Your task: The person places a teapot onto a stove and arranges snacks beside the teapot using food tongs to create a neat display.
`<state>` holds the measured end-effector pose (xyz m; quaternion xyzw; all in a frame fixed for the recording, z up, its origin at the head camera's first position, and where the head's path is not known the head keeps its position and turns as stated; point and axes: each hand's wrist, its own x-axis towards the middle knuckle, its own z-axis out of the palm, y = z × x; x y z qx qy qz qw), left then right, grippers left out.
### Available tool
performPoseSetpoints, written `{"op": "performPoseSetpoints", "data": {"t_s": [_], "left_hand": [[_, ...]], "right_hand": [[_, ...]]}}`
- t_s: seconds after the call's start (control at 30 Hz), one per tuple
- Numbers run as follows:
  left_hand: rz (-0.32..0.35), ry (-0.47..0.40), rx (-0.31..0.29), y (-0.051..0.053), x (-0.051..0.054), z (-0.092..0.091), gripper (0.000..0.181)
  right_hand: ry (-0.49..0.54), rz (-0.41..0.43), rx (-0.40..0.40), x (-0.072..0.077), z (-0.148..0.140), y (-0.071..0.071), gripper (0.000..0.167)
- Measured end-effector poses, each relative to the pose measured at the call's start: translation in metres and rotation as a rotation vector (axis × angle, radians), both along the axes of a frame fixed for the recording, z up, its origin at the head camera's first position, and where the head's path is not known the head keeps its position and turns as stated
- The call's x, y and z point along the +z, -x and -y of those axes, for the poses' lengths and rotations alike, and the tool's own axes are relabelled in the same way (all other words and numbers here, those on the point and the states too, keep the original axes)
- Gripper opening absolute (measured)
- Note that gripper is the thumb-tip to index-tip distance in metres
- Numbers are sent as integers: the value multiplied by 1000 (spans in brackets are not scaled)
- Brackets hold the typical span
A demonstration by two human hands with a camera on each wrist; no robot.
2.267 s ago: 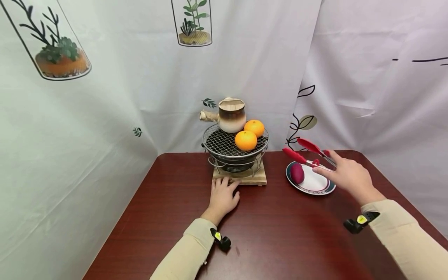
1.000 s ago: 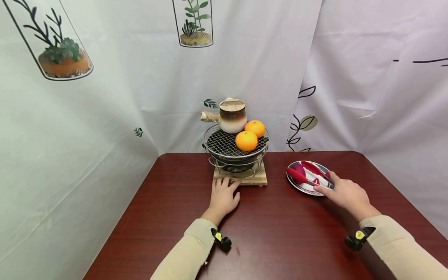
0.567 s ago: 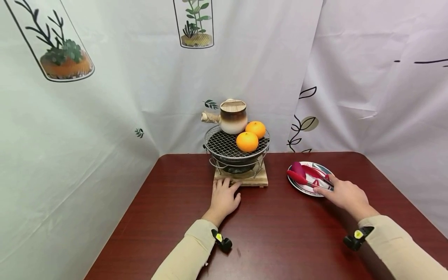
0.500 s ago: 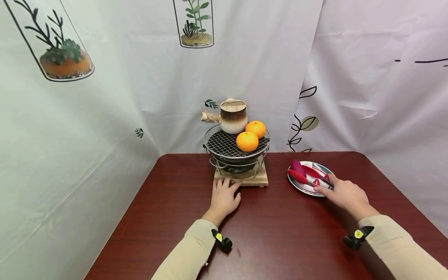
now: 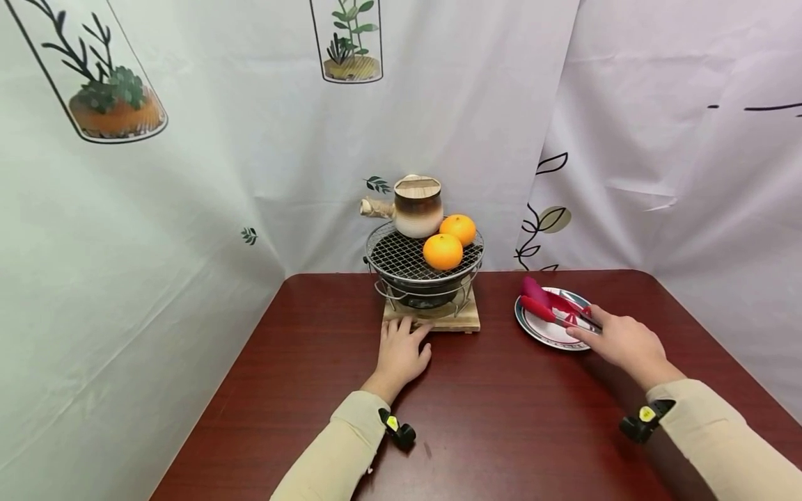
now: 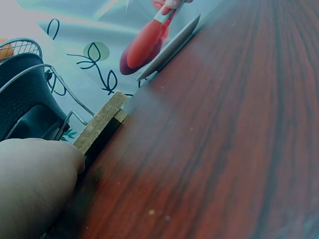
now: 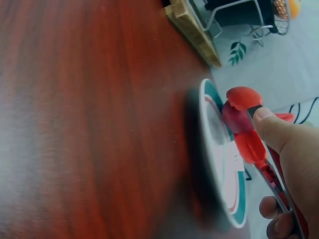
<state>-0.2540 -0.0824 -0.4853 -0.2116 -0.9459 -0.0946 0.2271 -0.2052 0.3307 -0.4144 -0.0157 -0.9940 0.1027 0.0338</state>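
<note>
In the head view, my right hand grips a pair of red-tipped tongs by their metal arms. Between the tong heads is a purple sweet potato, held just over the left side of a white plate with a dark green rim. The right wrist view shows the sweet potato pinched between both red heads, near the plate's rim. My left hand lies with its fingers spread at the front edge of the wooden board under the grill. Its fingertips touch the board.
A round tabletop grill with a wire mesh stands on the board at the back centre. On it sit a lidded pot with a side handle and two oranges. Patterned cloth hangs behind the dark red table.
The tongs came down onto the plate, closed around the sweet potato and have lifted it slightly, up from where it lay. My left hand has stayed in place on the board.
</note>
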Motion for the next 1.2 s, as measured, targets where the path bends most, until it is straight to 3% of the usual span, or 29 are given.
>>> {"op": "performPoseSetpoints", "data": {"t_s": [1.2], "left_hand": [[-1,-8,-6,0,0,0,40]], "right_hand": [[-40,-169,37,88,21,8,100]]}}
